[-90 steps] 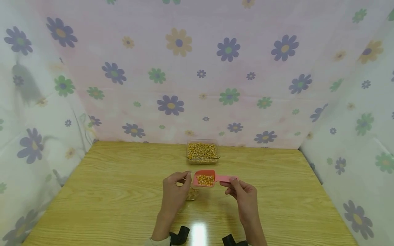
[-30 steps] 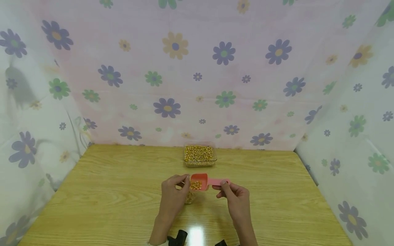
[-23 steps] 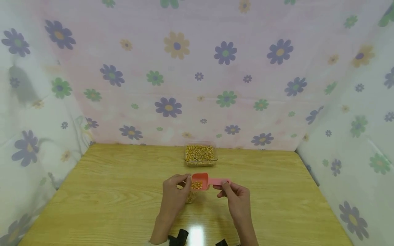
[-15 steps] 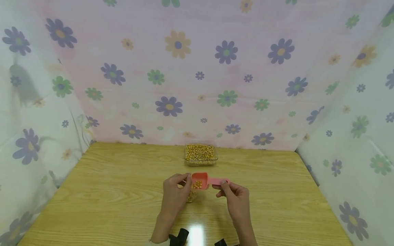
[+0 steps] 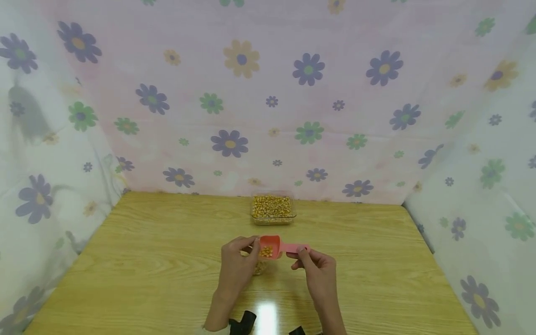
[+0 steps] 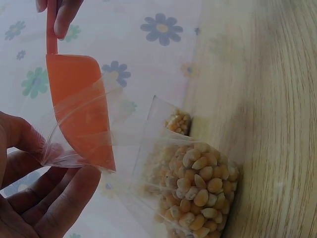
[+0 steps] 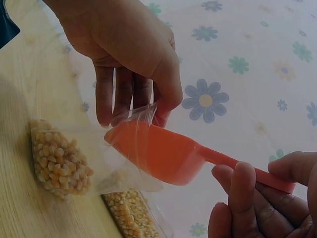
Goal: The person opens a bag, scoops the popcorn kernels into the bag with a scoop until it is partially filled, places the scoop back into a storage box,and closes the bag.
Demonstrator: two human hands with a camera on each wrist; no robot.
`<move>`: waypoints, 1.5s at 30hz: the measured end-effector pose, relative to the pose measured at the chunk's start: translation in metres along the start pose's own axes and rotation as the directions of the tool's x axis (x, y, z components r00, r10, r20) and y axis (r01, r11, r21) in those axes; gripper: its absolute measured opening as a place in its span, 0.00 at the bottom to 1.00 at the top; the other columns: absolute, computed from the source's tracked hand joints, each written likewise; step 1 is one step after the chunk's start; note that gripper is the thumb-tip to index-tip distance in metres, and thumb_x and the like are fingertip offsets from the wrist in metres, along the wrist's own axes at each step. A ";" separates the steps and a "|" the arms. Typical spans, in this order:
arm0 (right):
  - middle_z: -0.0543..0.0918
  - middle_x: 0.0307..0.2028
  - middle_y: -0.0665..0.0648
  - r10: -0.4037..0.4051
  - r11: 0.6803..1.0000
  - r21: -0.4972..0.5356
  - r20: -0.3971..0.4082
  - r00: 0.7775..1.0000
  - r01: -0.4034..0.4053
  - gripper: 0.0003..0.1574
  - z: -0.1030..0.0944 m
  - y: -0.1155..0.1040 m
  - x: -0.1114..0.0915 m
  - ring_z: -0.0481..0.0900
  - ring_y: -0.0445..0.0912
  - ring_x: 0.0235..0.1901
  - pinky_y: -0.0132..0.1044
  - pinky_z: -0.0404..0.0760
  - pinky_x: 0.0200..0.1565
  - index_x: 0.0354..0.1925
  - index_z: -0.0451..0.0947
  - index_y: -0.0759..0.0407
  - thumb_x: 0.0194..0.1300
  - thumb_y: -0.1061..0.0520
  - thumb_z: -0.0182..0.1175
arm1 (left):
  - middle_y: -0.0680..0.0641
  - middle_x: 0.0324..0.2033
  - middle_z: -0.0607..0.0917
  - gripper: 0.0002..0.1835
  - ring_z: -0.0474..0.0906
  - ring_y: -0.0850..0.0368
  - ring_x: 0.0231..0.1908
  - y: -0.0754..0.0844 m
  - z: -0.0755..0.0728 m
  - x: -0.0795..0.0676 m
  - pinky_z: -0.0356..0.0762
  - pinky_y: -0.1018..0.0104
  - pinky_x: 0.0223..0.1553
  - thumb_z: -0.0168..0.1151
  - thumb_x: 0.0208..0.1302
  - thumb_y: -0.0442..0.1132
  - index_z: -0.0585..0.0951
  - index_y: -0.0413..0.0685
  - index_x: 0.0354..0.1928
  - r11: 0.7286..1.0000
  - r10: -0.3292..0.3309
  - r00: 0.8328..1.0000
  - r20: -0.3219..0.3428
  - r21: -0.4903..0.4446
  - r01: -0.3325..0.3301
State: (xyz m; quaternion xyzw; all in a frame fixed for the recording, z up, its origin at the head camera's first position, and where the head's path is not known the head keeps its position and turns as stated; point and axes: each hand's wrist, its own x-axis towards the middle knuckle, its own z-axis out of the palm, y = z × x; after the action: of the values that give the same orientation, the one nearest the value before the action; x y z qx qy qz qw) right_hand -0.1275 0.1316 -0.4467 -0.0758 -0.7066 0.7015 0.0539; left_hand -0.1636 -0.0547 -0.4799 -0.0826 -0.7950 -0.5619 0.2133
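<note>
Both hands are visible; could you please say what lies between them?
In the right wrist view, the scoop, reaching into the clear bag, lies between the left hand and right hand.

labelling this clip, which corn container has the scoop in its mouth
The clear plastic bag, pinched by the left hand; the rectangular dish farther back stands untouched.

Both hands in pinch grips

Dim light | white glare on table | shadow on left curtain | wrist views soft
</note>
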 end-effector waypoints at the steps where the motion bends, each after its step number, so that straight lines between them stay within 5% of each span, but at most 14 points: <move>1: 0.91 0.34 0.59 -0.004 1.000 0.001 0.003 1.000 0.004 0.18 0.001 0.000 0.000 0.84 0.45 0.25 0.39 0.81 0.55 0.43 0.88 0.71 0.76 0.56 0.59 | 0.48 0.28 0.89 0.07 0.82 0.59 0.26 0.000 0.000 0.000 0.82 0.69 0.25 0.67 0.66 0.30 0.91 0.40 0.40 1.000 -0.007 1.000 0.002 -0.010 0.007; 9: 0.91 0.29 0.51 -0.017 1.000 -0.012 0.013 1.000 0.018 0.18 0.003 0.003 -0.001 0.83 0.45 0.25 0.36 0.76 0.52 0.41 0.88 0.70 0.76 0.57 0.58 | 0.46 0.29 0.89 0.07 0.82 0.59 0.27 -0.002 -0.002 -0.001 0.82 0.69 0.24 0.66 0.67 0.31 0.91 0.41 0.41 0.999 -0.027 1.000 0.005 -0.034 0.027; 16: 0.91 0.33 0.57 -0.006 1.000 -0.026 -0.004 1.000 0.006 0.17 0.008 0.001 -0.003 0.84 0.46 0.25 0.34 0.75 0.52 0.42 0.88 0.68 0.75 0.55 0.59 | 0.45 0.28 0.89 0.06 0.82 0.60 0.26 -0.001 -0.003 -0.001 0.82 0.69 0.24 0.66 0.66 0.30 0.91 0.39 0.40 1.000 -0.006 1.000 0.014 -0.022 0.007; 30: 0.89 0.26 0.49 -0.021 0.997 -0.079 -0.022 1.000 0.019 0.17 0.010 -0.002 -0.004 0.84 0.43 0.29 0.35 0.75 0.53 0.40 0.90 0.65 0.75 0.55 0.60 | 0.48 0.28 0.88 0.07 0.81 0.61 0.26 0.000 -0.002 0.000 0.81 0.70 0.22 0.66 0.67 0.31 0.91 0.42 0.40 1.000 -0.009 1.000 0.022 -0.019 0.009; 45: 0.89 0.26 0.48 -0.102 0.990 -0.104 -0.073 0.992 0.094 0.16 0.008 -0.006 -0.008 0.83 0.43 0.25 0.30 0.70 0.33 0.37 0.90 0.66 0.74 0.56 0.61 | 0.49 0.29 0.89 0.08 0.82 0.60 0.27 0.001 -0.001 0.000 0.80 0.71 0.22 0.65 0.68 0.31 0.91 0.42 0.42 0.999 -0.043 0.999 0.026 0.004 0.043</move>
State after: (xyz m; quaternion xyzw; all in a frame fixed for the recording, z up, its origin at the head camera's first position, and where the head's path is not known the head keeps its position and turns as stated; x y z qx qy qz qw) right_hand -0.1210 0.1225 -0.4401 -0.0711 -0.7413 0.6580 0.1119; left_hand -0.1629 -0.0551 -0.4787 -0.0723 -0.8003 -0.5638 0.1910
